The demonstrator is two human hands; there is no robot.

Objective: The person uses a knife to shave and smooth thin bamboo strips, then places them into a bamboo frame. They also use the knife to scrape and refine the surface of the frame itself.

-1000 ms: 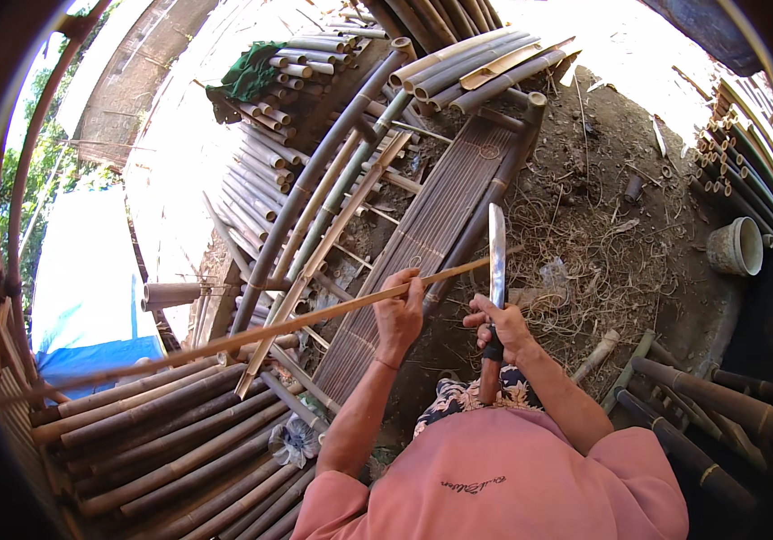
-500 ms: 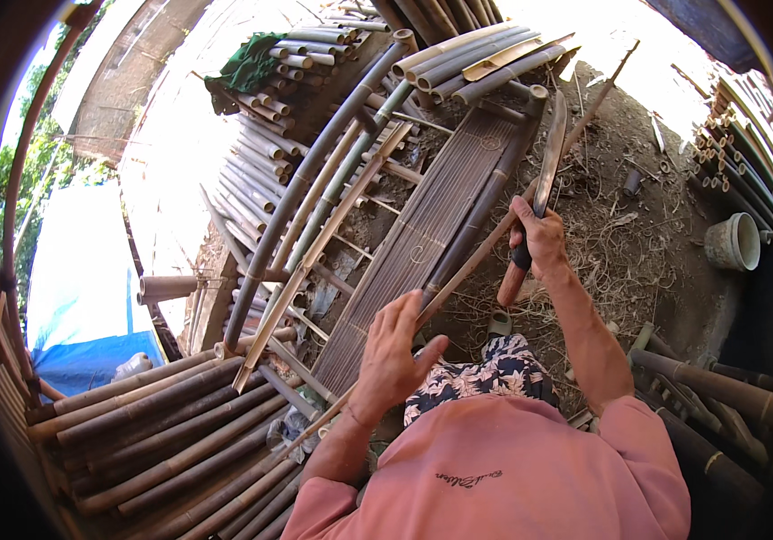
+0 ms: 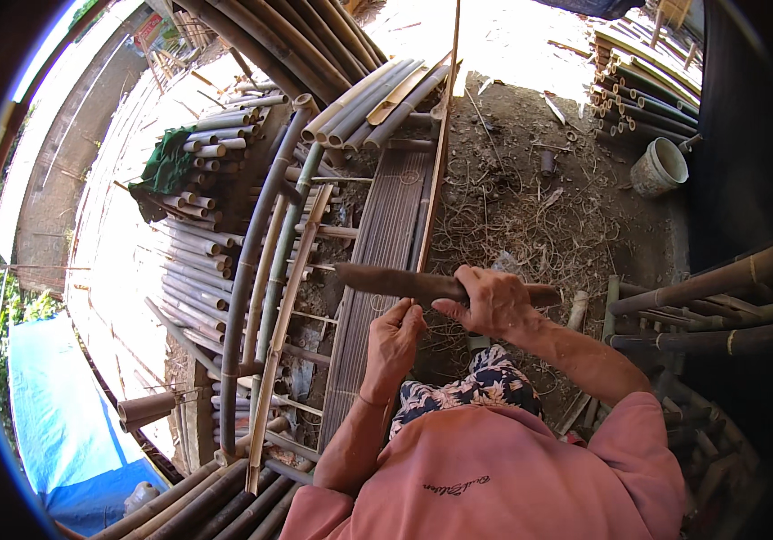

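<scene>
Right hand (image 3: 490, 301) clenched round the handle of a long knife (image 3: 404, 283), blade lying level and pointing left from the fist, handle end poking out to the right. Left hand (image 3: 394, 342) just below the blade, fingers curled up toward its underside, gripping a thin bamboo strip (image 3: 436, 153) that runs from the fist straight up and away, past the blade, to the top of the view. Whether the blade's edge sits in the strip: cannot tell, hidden by the fingers.

Left of the knife, a flat woven mat (image 3: 382, 270) with bare room along its length; beyond that, a long curved pole (image 3: 256, 243) and a stack of cut poles (image 3: 193, 198) crowding in. Right of the knife, open dirt strewn with shavings (image 3: 530, 207), free for swinging. Farther right of the knife, a pale bucket (image 3: 658, 166) well apart, and dark poles (image 3: 719, 279) closing off the near right side. Far left, blue sheet (image 3: 53, 405).
</scene>
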